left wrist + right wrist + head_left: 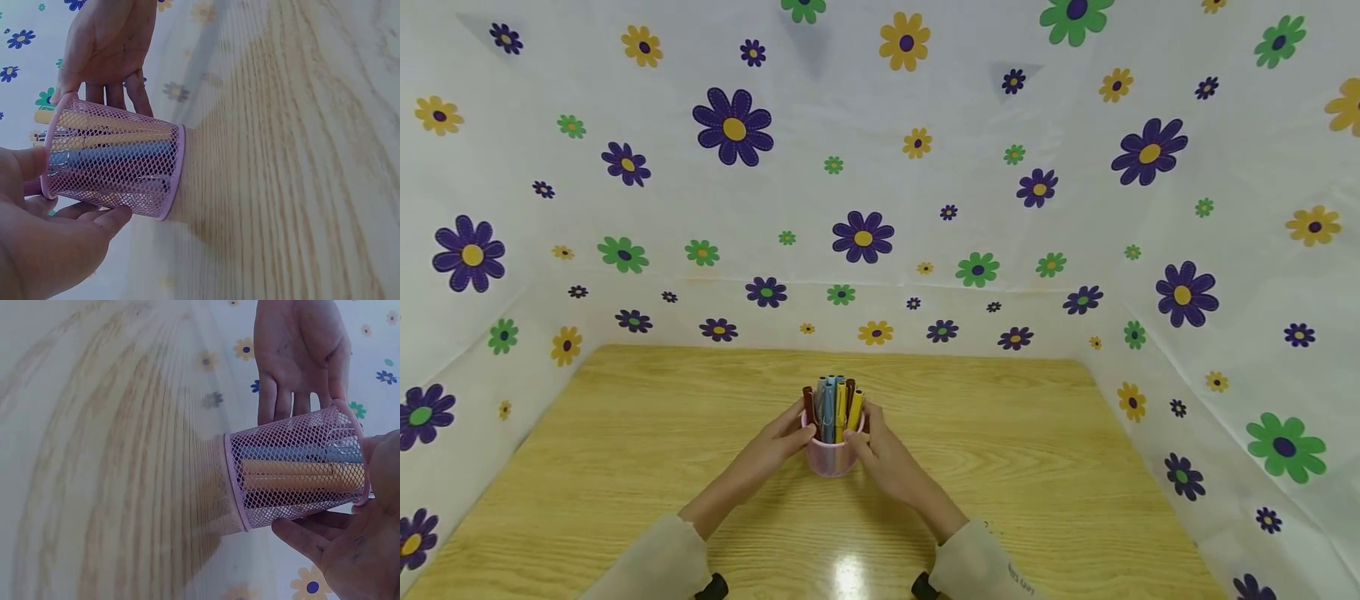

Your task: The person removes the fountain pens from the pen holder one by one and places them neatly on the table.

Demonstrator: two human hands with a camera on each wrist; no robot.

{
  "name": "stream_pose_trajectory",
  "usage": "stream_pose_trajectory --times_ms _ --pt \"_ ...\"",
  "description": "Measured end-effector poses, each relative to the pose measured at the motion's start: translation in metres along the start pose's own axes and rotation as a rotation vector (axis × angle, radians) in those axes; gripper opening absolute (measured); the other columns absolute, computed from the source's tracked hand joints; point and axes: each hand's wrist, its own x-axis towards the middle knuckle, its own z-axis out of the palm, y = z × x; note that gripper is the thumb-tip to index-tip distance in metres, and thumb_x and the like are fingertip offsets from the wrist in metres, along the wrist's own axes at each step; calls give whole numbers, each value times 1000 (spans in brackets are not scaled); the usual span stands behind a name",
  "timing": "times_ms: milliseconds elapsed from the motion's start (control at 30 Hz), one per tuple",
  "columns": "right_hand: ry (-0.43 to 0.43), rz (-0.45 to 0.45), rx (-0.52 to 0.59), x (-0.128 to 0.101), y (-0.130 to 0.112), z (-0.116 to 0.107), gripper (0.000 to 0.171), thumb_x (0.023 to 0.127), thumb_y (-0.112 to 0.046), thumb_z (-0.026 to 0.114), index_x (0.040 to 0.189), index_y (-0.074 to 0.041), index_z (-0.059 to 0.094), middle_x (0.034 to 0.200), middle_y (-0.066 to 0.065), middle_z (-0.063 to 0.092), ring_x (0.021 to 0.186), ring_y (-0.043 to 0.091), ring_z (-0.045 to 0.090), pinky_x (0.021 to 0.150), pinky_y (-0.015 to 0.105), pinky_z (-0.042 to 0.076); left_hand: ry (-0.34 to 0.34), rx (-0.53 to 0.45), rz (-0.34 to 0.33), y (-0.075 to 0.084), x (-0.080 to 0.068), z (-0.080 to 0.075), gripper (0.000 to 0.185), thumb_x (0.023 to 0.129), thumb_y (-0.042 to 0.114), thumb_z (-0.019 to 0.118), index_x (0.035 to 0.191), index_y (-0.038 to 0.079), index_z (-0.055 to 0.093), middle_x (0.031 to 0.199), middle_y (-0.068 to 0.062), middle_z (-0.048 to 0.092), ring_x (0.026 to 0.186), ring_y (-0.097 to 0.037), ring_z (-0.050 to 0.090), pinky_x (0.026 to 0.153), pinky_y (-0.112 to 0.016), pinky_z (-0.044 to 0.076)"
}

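A pink mesh pen holder (830, 460) stands upright at the wooden tabletop, filled with several brown, blue and yellow pens (838, 408). From its left side my left hand (781, 436) grips it, thumb at the rim and fingers round the far side. My right hand (883, 454) holds the opposite side in much the same way. Through the mesh in the left wrist view, yellow and blue pens (119, 153) show. The right wrist view has the holder's pink base rim (236, 481) close against the table. Some fingertips are hidden behind the holder.
The wooden table (1000, 442) is bounded at the back and both sides by white sheeting (970, 179) printed with purple, green and yellow flowers. Light sleeves (651, 558) cover the forearms. A bright light reflection lies near the table's front.
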Motion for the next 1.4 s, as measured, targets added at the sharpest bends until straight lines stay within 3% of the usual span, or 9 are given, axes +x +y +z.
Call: stream_pose_trajectory --times_ms 267,500,767,1000,1167,1400 --pt "-47 22 71 -1 -9 10 60 113 -34 43 159 -3 19 147 19 50 135 28 54 107 38 51 28 35 15 -1 -13 -7 68 112 28 48 167 14 12 165 -27 24 151 -42 27 120 -56 30" --pt "-58 11 78 0 -13 22 58 112 -33 46 156 -4 23 144 17 52 132 27 56 104 35 53 64 31 -4 -5 -28 -12 67 111 32 50 167 17 16 165 -25 26 150 -43 31 119 -56 32" --pt "-66 25 94 -4 -19 26 53 109 -35 53 150 -8 33 138 16 58 129 26 57 101 36 55 127 49 -17 -7 -45 -12 69 108 33 55 166 12 23 160 -27 36 147 -42 37 117 -53 38" --pt "23 58 125 -5 -25 26 59 102 -34 66 147 -1 44 136 18 61 125 32 59 94 33 57 127 39 -28 -6 -48 -10 71 108 38 54 166 13 22 162 -26 33 148 -41 35 117 -52 38" --pt "114 63 151 -2 -30 22 57 94 -24 78 139 4 56 130 18 65 116 34 64 86 29 59 134 21 -32 -5 -46 -8 71 108 41 54 166 15 23 163 -23 32 150 -39 32 118 -52 36" --pt "211 45 123 2 -30 17 39 99 -22 73 127 4 66 116 15 71 106 30 68 84 30 60 133 13 -19 -3 -45 -6 71 108 40 54 166 14 22 164 -25 30 151 -40 29 119 -54 34"
